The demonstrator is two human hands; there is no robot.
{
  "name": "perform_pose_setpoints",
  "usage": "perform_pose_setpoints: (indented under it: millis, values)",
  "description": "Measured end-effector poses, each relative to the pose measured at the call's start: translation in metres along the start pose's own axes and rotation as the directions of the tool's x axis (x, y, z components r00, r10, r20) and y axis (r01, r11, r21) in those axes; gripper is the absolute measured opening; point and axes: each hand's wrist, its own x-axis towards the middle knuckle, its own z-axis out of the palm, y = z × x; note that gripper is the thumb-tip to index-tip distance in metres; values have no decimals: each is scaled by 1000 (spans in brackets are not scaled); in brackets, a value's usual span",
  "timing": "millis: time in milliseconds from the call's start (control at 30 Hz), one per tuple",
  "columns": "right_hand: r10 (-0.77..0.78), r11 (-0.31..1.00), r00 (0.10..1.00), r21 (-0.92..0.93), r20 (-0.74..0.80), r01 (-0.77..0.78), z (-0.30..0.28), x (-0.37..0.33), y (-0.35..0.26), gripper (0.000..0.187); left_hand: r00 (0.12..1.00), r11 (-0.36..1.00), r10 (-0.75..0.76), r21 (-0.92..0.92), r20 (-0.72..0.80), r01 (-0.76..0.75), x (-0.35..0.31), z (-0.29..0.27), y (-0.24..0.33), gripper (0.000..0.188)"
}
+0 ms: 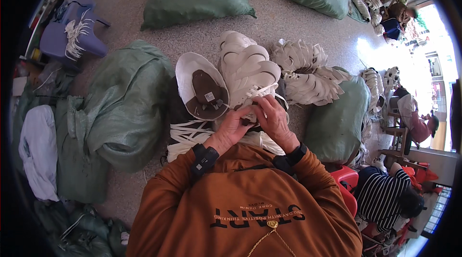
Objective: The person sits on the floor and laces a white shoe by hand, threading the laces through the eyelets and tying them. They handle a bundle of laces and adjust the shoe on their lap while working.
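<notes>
Brown sweatshirt (240,172) lies nearest, with a dark wrist unit (204,161) at each cuff. Your left hand (233,128) and right hand (274,119) meet at the near end of the nested white sneaker uppers (245,62). Fingertips are bunched together around something small and dark; fingers cover it, so whether either hand grasps it or merely touches it cannot be told. Those uppers lie straight ahead of your fingertips, long axis running away from you, rounded ends outward. Your right hand is nearer the white laces (261,92); your left is nearer the open upper (182,75), dark lining facing up, just left of the stack. Green woven sacks (132,112) flank both sides; farther off, upper left, stands a purple chair (55,40).
</notes>
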Motion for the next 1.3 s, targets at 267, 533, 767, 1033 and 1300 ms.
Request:
perform_pose_setpoints:
  millis: [267, 533, 767, 1033, 1300]
  values:
    - [-127, 991, 989, 44, 80, 123, 4, 38, 4, 8, 956, 759, 259, 584, 136, -288, 7, -26, -14, 34]
    - [-412, 559, 904, 816, 117, 149, -68, 215, -168, 19, 977, 982, 159, 127, -139, -142, 6, 3, -13, 39]
    - [-504, 718, 863, 545, -24, 434, -44, 196, -159, 16, 975, 983, 162, 106, -150, -147, 4, 7, -12, 38]
    - [-387, 839, 809, -194, 444, 508, -34, 58, 21, 7, 967, 994, 105, 59, -232, -93, 5, 17, -10, 40]
    - [-135, 986, 889, -29, 437, 164, -35, -15, 22, 13, 977, 995, 58, 97, -205, -38, 9, 7, -11, 37]
